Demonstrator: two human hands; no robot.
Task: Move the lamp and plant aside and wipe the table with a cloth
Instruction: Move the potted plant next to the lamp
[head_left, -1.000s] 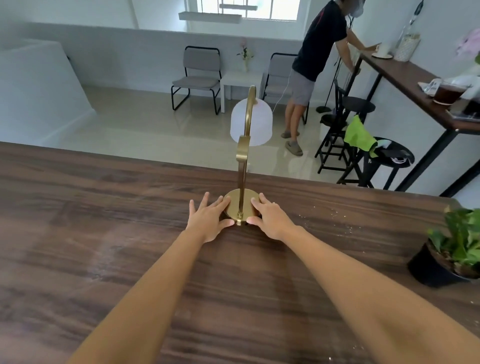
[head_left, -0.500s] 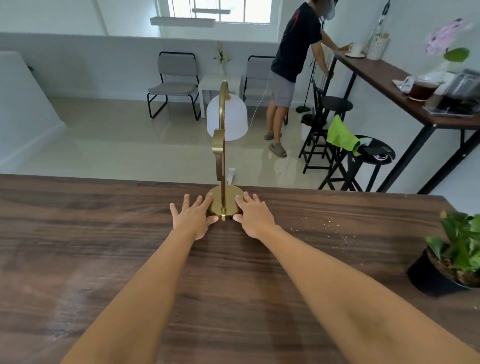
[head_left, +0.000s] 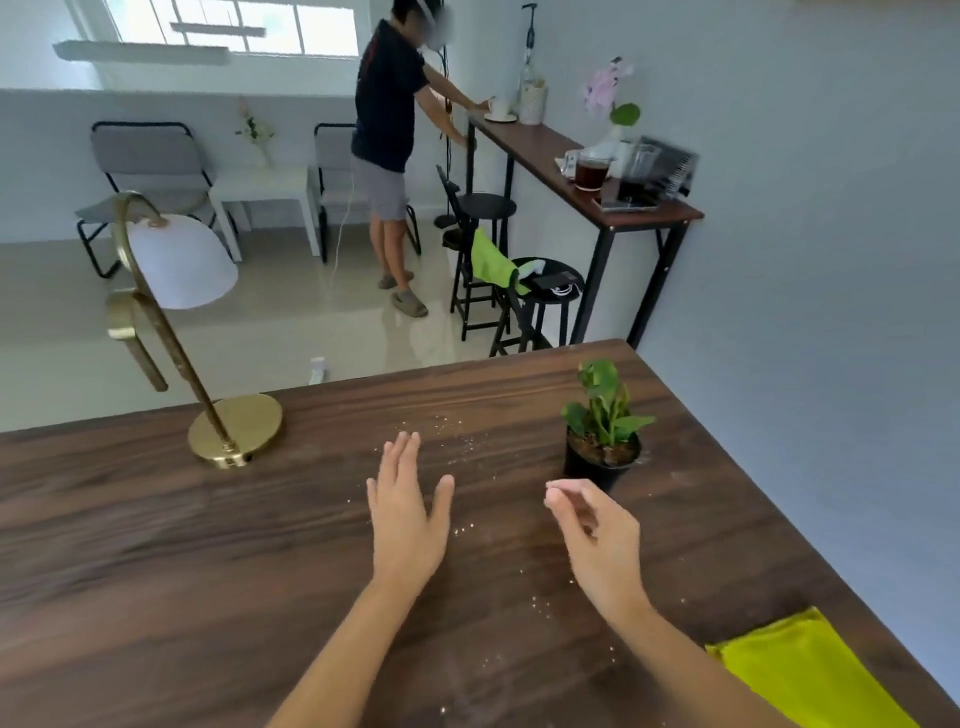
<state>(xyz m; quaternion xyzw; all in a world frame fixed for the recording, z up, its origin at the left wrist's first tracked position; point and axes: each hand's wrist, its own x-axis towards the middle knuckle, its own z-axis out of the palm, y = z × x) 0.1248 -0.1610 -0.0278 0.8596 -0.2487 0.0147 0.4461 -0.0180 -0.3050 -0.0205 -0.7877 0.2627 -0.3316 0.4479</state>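
Now, step in hand: both hands are off the lamp and headed for the plant, as I judge it.
Lamp: the brass lamp with a round base and white dome shade (head_left: 235, 431) stands at about ten o'clock on the dark wood worktop (head_left: 156, 571), near the far edge, well apart from both hands; that looks like a spot chosen to free the middle.
Plant: the small green plant in a black pot (head_left: 602, 447) sits upright at about one o'clock, with pale crumbs (head_left: 457, 431) scattered just beside it towards the centre, so it probably has to go aside too.
Left hand: the left hand (head_left: 408, 514) hovers flat over the crumbs, fingers spread and holding nothing.
Right hand: the right hand (head_left: 597, 540) is just short of the pot, fingers loosely curled, thumb near fingertips, empty; likely shaping to take the pot.
Cloth: the folded yellow-green cloth (head_left: 810, 675) lies at four o'clock by the right forearm, untouched, handy for wiping.
Risk: the pot may tip and spill soil.
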